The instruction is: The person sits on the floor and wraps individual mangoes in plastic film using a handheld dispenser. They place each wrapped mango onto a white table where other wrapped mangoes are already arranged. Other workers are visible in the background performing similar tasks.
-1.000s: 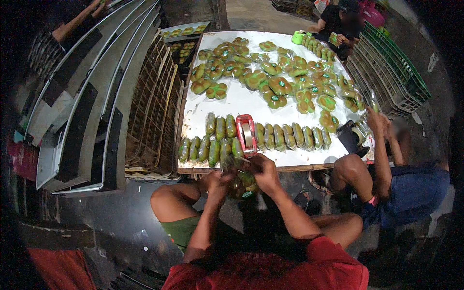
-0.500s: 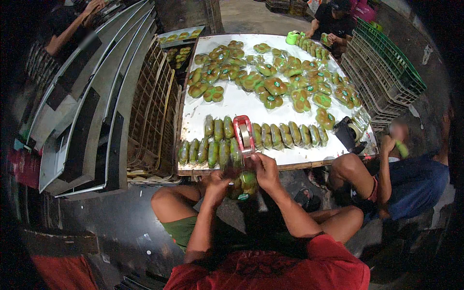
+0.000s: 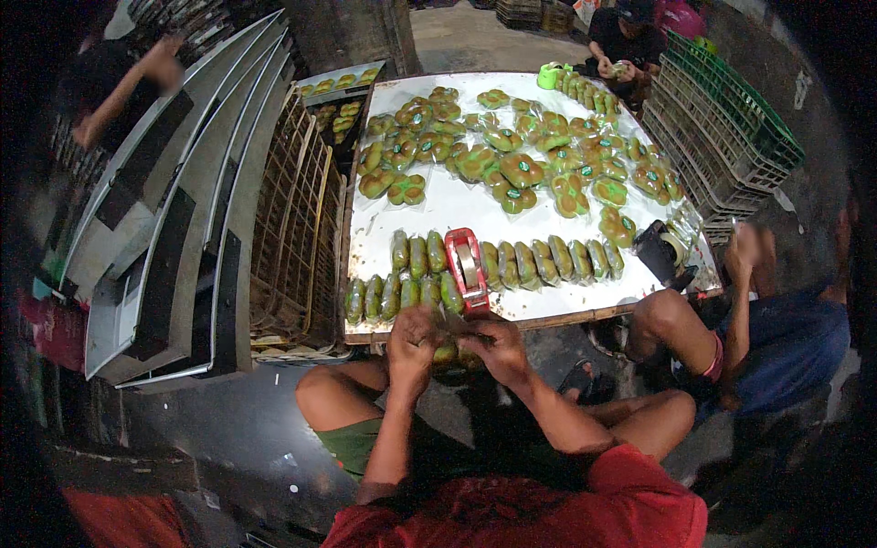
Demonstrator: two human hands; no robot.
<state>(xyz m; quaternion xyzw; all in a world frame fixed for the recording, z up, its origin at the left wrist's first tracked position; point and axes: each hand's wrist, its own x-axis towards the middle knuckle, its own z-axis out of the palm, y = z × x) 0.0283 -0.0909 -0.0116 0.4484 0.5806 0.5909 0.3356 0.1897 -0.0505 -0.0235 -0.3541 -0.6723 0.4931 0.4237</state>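
Just off the table's near edge, my left hand (image 3: 412, 345) and my right hand (image 3: 497, 349) are closed on the plastic of one bagged bun (image 3: 445, 354). Green-brown bread shows below and between my fingers, while much of the bag is hidden by them. Right beyond my hands stands a red tape dispenser (image 3: 469, 271) with a roll of tape. To its left, packed buns (image 3: 390, 298) stand on edge in two rows. Another row of packed buns (image 3: 540, 260) runs to its right.
Many flower-shaped bagged buns (image 3: 477, 163) cover the far part of the white table (image 3: 384, 219). A black tape dispenser (image 3: 664, 255) sits at the right corner. Crates (image 3: 722, 137) and large metal trays (image 3: 196, 210) flank the table. Co-workers sit at the right and far right; another is at the left.
My hands have drawn closer together at the bag and my right hand has dropped back from the red dispenser's near end. The co-worker at the left has lowered an arm.
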